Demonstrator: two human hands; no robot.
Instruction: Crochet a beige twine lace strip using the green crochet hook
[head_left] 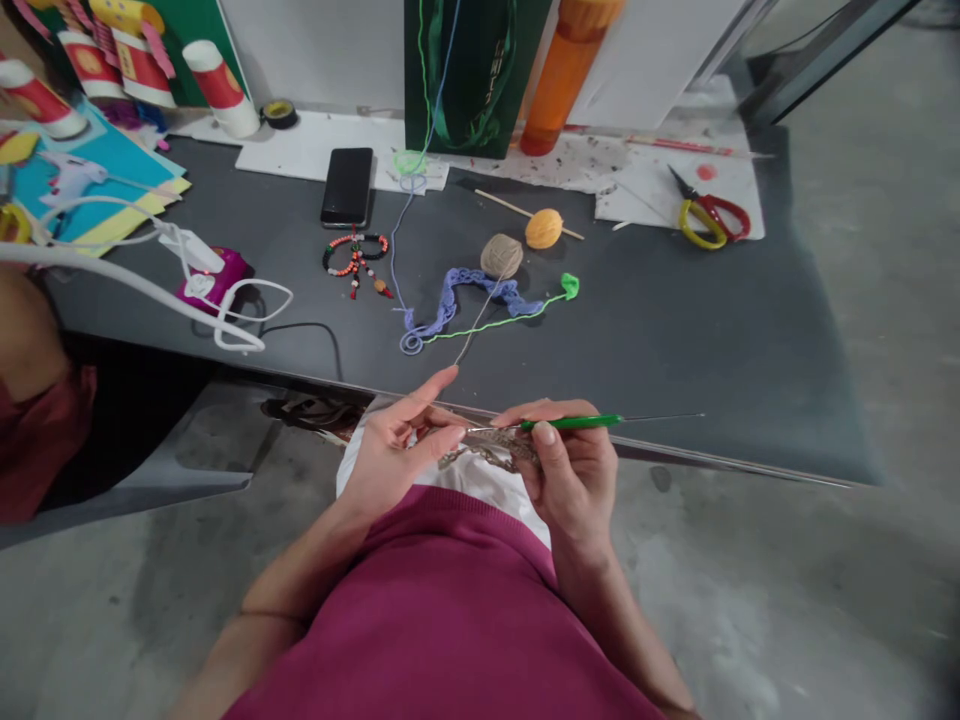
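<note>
The R hand is shut tight round a green crochet hook. The hook lies flat, side to side, w/ its tip to the left, into the work. The R fingers wrap it close to a bit of tan lace. The L hand is half shut, pinching that lace, and its first finger sticks up. A tan thread runs from that finger, out over the edge of the worktop, to a tan yarn ball. So the ball is straight ahead, and L is the nearer hand.

Also on the gray worktop: a purple lace strip w/ green thread, an orange yarn ball on a stick, a black phone, and red-and-yellow scissors. Gray floor lies below. Another person's dark red sleeve shows at far left.
</note>
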